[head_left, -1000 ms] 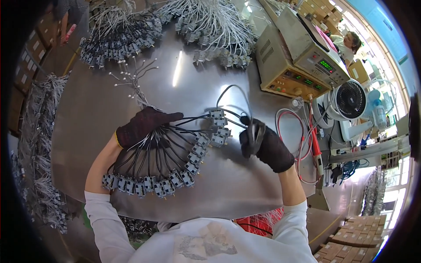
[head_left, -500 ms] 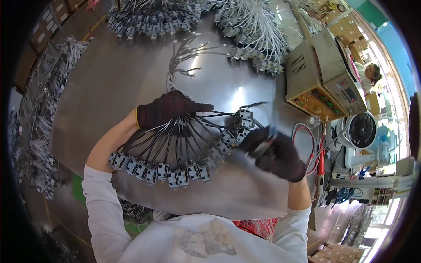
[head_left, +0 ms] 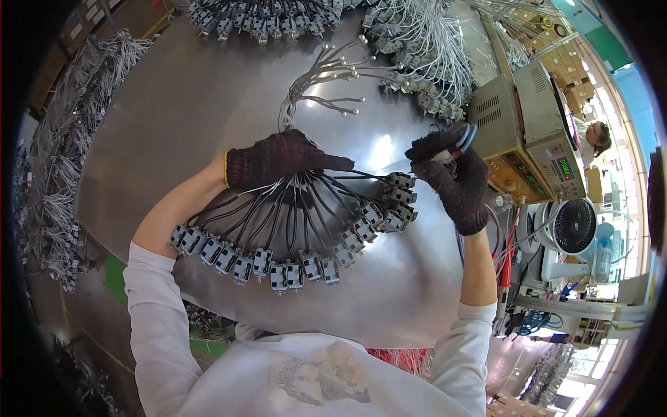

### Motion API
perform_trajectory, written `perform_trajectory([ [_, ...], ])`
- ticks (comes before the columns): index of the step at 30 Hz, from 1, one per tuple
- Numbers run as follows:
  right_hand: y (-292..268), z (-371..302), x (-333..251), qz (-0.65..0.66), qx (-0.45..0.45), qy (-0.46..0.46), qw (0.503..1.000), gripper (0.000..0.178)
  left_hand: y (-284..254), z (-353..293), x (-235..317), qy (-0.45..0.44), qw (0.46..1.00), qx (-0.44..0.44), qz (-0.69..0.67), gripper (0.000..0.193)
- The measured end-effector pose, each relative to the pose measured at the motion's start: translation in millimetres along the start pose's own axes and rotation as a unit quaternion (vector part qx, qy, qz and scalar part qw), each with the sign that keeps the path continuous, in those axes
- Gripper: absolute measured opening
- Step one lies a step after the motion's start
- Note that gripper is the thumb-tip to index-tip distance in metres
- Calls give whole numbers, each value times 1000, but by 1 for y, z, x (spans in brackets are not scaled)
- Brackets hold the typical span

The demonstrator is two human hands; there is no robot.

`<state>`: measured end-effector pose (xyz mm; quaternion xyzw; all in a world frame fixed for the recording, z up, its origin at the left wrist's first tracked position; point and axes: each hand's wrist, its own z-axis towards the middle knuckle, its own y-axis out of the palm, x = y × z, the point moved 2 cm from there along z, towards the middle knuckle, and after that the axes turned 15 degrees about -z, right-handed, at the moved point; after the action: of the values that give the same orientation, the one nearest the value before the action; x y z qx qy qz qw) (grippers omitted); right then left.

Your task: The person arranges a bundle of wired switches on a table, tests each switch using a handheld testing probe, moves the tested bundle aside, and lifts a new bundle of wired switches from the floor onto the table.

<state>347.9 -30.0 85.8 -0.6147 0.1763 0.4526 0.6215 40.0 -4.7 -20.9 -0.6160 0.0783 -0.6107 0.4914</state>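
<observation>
My left hand (head_left: 281, 161), in a dark knitted work glove, is closed around a bundle of cables with one finger stretched to the right. Below it, black leads (head_left: 285, 215) fan out to an arc of small grey box-shaped connectors (head_left: 261, 263) on the metal table. Grey cable ends with pale tips (head_left: 340, 68) stick out beyond that hand. My right hand (head_left: 455, 174), gloved alike, is raised off the right end of the arc, near a cluster of connectors (head_left: 399, 198). It grips a small hand tool with blue-grey handles (head_left: 467, 139); the tool's working end is not clear.
Two stacked bench instruments (head_left: 511, 132) with lit displays stand at the right. Beyond them are a fan (head_left: 574, 218) and red and black leads. Piles of cable assemblies (head_left: 264, 17) lie along the far edge; more cables (head_left: 69, 153) hang at the left. Another person (head_left: 594, 135) is far right.
My right hand has moved up and away from the connectors, toward the instruments, with the tool still in it. The left hand keeps its hold. The whole view has shifted slightly.
</observation>
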Motion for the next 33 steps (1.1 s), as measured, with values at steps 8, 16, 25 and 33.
perform_trajectory([
  [8,-11,8,8,-30,-57,-54,996,27,1,10,-3,-12,999,-25,-30,69],
  [16,-3,15,33,-3,-96,-53,994,31,5,9,-6,-3,999,-18,-29,68],
  [25,-1,11,36,74,-129,-40,988,41,7,8,-5,-3,1000,4,-12,71],
  [33,3,-20,13,-1,23,-83,996,23,10,5,-5,-19,1000,-9,-12,70],
])
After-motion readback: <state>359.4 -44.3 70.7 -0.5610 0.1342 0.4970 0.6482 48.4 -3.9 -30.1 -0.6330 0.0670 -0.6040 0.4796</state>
